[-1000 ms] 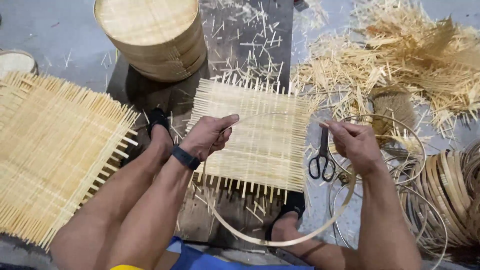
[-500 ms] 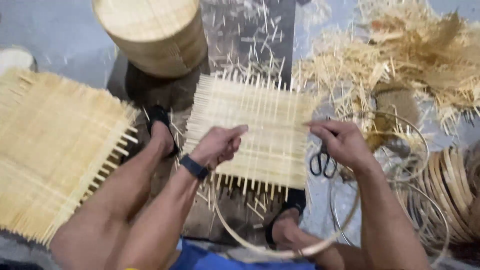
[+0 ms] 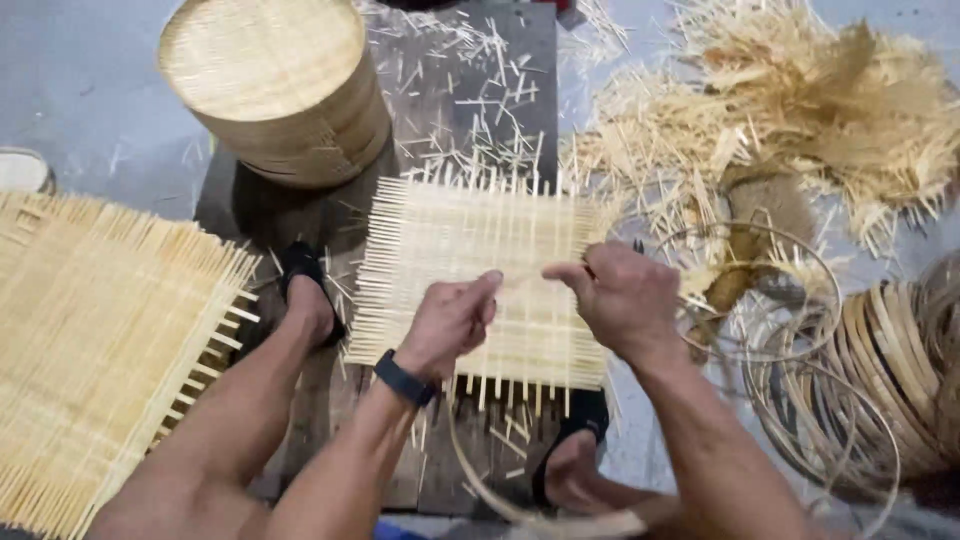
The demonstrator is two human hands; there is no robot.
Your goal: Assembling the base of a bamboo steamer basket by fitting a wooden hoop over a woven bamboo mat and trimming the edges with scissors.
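Observation:
A square woven bamboo mat (image 3: 470,270) with loose strip ends lies on a dark wooden board (image 3: 470,90) between my feet. My left hand (image 3: 450,320), a black watch on its wrist, pinches a thin bamboo strip over the mat's middle. My right hand (image 3: 625,298) grips the same strip (image 3: 522,280) at its right end, just above the mat. A thin bamboo hoop (image 3: 500,495) curves under the mat's near edge, across my lap.
A stack of round bamboo steamer baskets (image 3: 275,85) stands at the back left. A larger woven mat (image 3: 90,340) lies to the left. Bamboo offcuts (image 3: 800,110) are heaped at the right, with coiled bamboo rings (image 3: 880,370) beside them. My sandalled feet (image 3: 305,290) rest on the board.
My right hand has moved left, from beside the scissors onto the mat, and now meets my left hand on one strip. The scissors are now hidden behind it.

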